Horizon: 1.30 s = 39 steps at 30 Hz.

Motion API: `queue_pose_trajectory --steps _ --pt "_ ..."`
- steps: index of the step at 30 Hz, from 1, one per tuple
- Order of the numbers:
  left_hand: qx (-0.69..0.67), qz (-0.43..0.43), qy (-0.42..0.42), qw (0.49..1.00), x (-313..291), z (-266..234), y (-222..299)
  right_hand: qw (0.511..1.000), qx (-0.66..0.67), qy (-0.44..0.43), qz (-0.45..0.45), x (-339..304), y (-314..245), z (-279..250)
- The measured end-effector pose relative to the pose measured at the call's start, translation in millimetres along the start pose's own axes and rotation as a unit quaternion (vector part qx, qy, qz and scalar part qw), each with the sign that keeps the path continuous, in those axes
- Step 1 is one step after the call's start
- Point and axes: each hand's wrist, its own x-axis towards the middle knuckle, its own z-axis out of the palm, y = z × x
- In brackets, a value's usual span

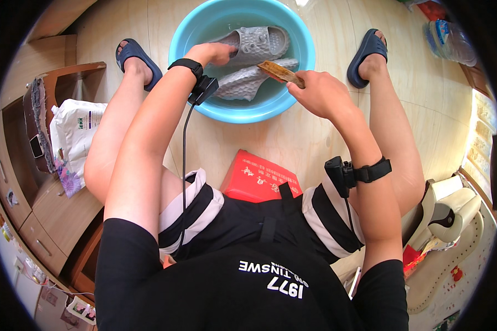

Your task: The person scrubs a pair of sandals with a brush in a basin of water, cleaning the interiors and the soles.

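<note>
A light blue basin (182, 27) of water stands on the floor between my feet, with two grey dimpled slippers in it. My left hand (212, 54) is closed on the left end of the farther slipper (268, 44), its fingertips partly hidden. The nearer slipper (243, 84) lies tilted beside it, close to the basin's front wall. My right hand (321, 92) grips one end of a brown wooden brush (277, 71). The brush's other end reaches over the basin, above the nearer slipper. I cannot tell whether it touches that slipper.
My feet in dark blue slides (137, 59) flank the basin. A red box-like seat (259, 176) is between my thighs. To the left are a white bag (77, 124) and wooden drawers (44, 237). Plastic bottles (450, 41) stand at the far right; a cream-coloured seat (453, 215) is nearer.
</note>
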Motion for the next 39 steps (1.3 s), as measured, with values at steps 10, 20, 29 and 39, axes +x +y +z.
queue_pose_trajectory --steps 10,20,29,39 --pt "0.012 -0.038 -0.033 0.999 9 2 4 1.0 0.009 -0.005 -0.002 -2 -2 -2" --pt "0.052 -0.046 -0.068 0.995 36 19 -9 1.0 0.018 0.001 -0.006 -1 -2 0" --pt "0.04 -0.042 -0.046 0.997 26 21 -1 1.0 0.015 -0.001 -0.005 -2 -1 2" --pt "-0.318 -0.073 0.003 0.945 8 -11 10 1.0 0.012 0.005 -0.009 0 5 5"
